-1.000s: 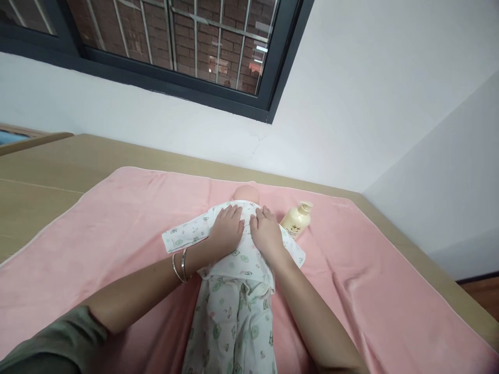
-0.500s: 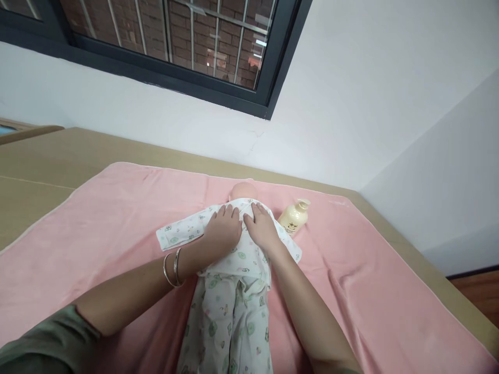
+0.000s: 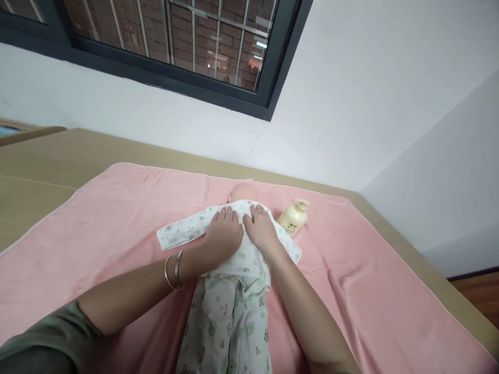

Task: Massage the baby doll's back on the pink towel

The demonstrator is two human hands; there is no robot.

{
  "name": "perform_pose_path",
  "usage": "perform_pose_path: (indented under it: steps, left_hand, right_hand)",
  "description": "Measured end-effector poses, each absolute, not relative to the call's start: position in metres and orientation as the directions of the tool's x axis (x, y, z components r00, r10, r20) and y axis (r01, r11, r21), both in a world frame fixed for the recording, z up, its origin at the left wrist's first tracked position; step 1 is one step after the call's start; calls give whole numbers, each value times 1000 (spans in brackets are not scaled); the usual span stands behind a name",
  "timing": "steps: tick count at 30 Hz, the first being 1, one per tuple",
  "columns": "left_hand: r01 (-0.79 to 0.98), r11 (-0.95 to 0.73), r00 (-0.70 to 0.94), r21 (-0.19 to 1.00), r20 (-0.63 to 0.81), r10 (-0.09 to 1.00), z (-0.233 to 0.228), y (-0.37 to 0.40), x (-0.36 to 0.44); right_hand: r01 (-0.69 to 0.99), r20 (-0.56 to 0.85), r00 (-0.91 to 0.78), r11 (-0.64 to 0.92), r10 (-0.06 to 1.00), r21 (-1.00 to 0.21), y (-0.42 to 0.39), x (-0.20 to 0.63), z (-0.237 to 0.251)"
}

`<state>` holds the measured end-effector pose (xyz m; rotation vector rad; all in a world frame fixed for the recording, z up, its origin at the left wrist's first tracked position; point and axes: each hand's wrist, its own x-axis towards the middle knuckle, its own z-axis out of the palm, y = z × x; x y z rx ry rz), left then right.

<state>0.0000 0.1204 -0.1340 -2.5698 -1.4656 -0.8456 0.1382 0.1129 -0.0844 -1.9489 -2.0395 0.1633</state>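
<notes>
Pink towel (image 3: 117, 208) covers most of the tan table (image 3: 47, 156); the baby doll (image 3: 244, 191) lies lengthwise on it, head away from you, only the bald crown showing. It wears a white printed top (image 3: 237, 259) and matching trousers (image 3: 230, 322).

Your left hand (image 3: 223, 232) lies flat, palm down, on the doll's upper back, fingers extended and close together, tips at the collar. It grips nothing, just presses on cloth. Your right hand (image 3: 262, 230) sits just beside it, same posture: flat, fingers nearly together, no pinch on the fabric. Thumbs almost meet over the middle. Two bangles (image 3: 172, 270) ride your left wrist.

My read: you're pressing or smoothing the top across the back. To do it well:
- Keep palms flat, pressure even on both sides, so the doll doesn't roll.
- Work from the middle outward; the left sleeve (image 3: 181, 232) lies flat and extended, the right sleeve is half hidden under your forearm, so check it for bunching.
- The top's hem looks rucked where it overlaps the trousers; flatten that too.
- Watch the bangles don't snag the cloth.

Cream lotion bottle (image 3: 293, 218) lies on its side on the towel, just right of the doll's shoulder, apart from your right hand. Mind your elbow doesn't knock it.
</notes>
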Motion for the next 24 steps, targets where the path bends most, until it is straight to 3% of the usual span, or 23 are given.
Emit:
perform_pose_path:
  steps: [5, 9, 12, 15, 18, 24]
  left_hand:
    - [744, -638, 510, 197, 448, 734, -126, 126, -6]
    - [686, -647, 541, 334, 360, 760, -112, 158, -21]
    - [717, -569, 459, 403, 341, 820, -110, 164, -22]
    - [778, -536, 391, 329, 415, 822, -116, 146, -14]
    - [804, -535, 367, 262, 489, 791, -121, 125, -7]
    - [777, -536, 383, 331, 427, 819, -111, 138, -10]
  right_hand:
    - [982, 131, 9, 16, 991, -191, 105, 127, -84]
    - [985, 152, -82, 103, 985, -135, 87, 109, -82]
    - [968, 171, -102, 137, 980, -211, 89, 115, -77]
    - [939, 142, -68, 111, 988, -325, 103, 135, -75]
    - [929, 152, -18, 72, 988, -363, 115, 150, -77]
    - [975, 196, -50, 90, 979, -202, 106, 135, -82]
